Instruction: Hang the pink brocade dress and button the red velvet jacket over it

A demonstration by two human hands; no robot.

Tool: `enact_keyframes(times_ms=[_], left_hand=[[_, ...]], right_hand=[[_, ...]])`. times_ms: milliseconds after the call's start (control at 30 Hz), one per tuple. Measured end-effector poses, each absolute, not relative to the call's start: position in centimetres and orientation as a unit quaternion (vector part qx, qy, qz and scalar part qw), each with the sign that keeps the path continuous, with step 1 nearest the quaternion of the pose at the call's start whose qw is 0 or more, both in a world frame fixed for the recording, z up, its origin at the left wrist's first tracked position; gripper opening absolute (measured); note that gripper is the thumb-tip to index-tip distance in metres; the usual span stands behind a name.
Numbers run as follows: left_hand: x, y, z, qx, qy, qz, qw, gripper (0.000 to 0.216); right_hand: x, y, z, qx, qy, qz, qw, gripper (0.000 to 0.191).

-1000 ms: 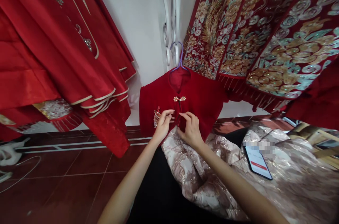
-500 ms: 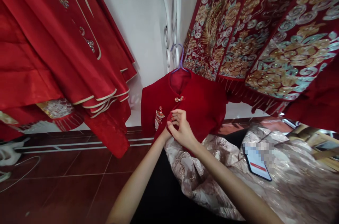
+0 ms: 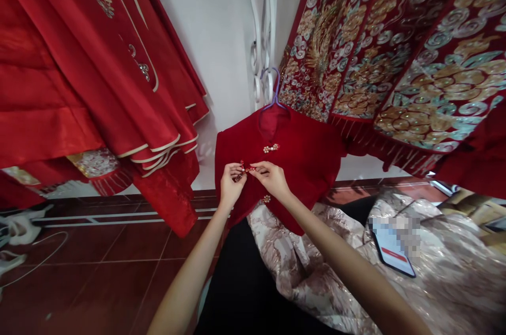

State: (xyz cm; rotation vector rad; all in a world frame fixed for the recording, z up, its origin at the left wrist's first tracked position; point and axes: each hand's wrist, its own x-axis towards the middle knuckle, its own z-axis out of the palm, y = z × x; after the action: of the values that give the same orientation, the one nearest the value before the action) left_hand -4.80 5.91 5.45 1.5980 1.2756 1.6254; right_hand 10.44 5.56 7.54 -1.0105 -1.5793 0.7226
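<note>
A small red velvet jacket (image 3: 304,161) hangs on a purple hanger (image 3: 272,89) against the white wall. It has a pearl clasp (image 3: 271,149) under the collar and another clasp (image 3: 266,199) lower down. My left hand (image 3: 230,185) and my right hand (image 3: 271,179) meet at the jacket's front, both pinched on a small gold and red brooch (image 3: 245,169) between their fingertips. The brooch is mostly hidden by my fingers.
Red satin garments (image 3: 98,87) hang at the left, an embroidered red and gold robe (image 3: 395,50) at the right. A phone (image 3: 393,248) lies on pale brocade cloth (image 3: 324,271) over my lap. Red floor tiles (image 3: 87,271) and white cables (image 3: 19,250) lie at the left.
My hands moved from the jacket's lower opening up to the brooch on its left chest. My left hand came out from behind my right, and both now pinch the brooch.
</note>
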Motion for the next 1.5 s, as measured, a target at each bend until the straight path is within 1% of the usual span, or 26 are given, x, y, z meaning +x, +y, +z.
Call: enact_keyframes(times_ms=[167, 267, 400, 667, 733, 800, 900, 967, 1033, 1067, 1100, 1200, 1333, 1400, 1500], left_hand=[[-4.6, 6.5, 5.6, 0.523, 0.443, 0.616, 0.389, 0.026], [-4.4, 6.2, 5.8, 0.506, 0.430, 0.619, 0.419, 0.030], [-4.4, 5.8, 6.0, 0.510, 0.430, 0.622, 0.411, 0.032], [-4.8, 6.0, 6.1, 0.542, 0.439, 0.603, 0.387, 0.025], [-5.0, 6.2, 6.0, 0.568, 0.437, 0.588, 0.376, 0.022], [-5.1, 6.0, 5.7, 0.601, 0.431, 0.575, 0.349, 0.021], [-5.0, 4.3, 4.5, 0.622, 0.465, 0.577, 0.254, 0.030], [-4.8, 2.2, 3.1, 0.617, 0.507, 0.571, 0.192, 0.045], [-4.5, -0.1, 1.3, 0.623, 0.531, 0.546, 0.176, 0.065], [-4.3, -1.1, 0.4, 0.627, 0.537, 0.536, 0.176, 0.070], [-4.1, -2.0, -0.4, 0.624, 0.545, 0.532, 0.177, 0.069], [-3.9, -3.6, -1.9, 0.597, 0.568, 0.538, 0.180, 0.049], [-4.0, -4.0, -0.7, 0.595, 0.571, 0.536, 0.184, 0.027], [-4.1, -4.4, 0.8, 0.602, 0.562, 0.541, 0.169, 0.021], [-3.7, -5.4, 2.7, 0.635, 0.538, 0.532, 0.156, 0.020]], right_hand=[[10.1, 5.7, 7.8, -0.430, -0.677, 0.269, 0.534, 0.022], [10.0, 5.8, 8.0, -0.432, -0.682, 0.257, 0.530, 0.021], [9.9, 5.8, 8.3, -0.446, -0.682, 0.244, 0.527, 0.020], [9.3, 5.9, 8.3, -0.453, -0.680, 0.212, 0.536, 0.019], [9.2, 5.8, 8.1, -0.450, -0.680, 0.220, 0.536, 0.020], [9.6, 5.3, 7.8, -0.441, -0.678, 0.253, 0.531, 0.022], [10.8, 3.3, 7.3, -0.439, -0.677, 0.279, 0.520, 0.023], [11.8, 1.5, 6.8, -0.467, -0.687, 0.244, 0.501, 0.019], [12.7, -0.4, 6.0, -0.518, -0.691, 0.198, 0.463, 0.018], [13.0, -1.2, 5.6, -0.544, -0.690, 0.180, 0.442, 0.020], [13.1, -1.9, 5.2, -0.565, -0.690, 0.167, 0.421, 0.024], [13.1, -3.0, 3.7, -0.582, -0.700, 0.138, 0.389, 0.035], [12.8, -2.9, 2.2, -0.568, -0.711, 0.129, 0.393, 0.026], [13.0, -2.6, 2.1, -0.558, -0.705, 0.156, 0.409, 0.020], [13.9, -2.2, 3.0, -0.527, -0.664, 0.261, 0.462, 0.019]])
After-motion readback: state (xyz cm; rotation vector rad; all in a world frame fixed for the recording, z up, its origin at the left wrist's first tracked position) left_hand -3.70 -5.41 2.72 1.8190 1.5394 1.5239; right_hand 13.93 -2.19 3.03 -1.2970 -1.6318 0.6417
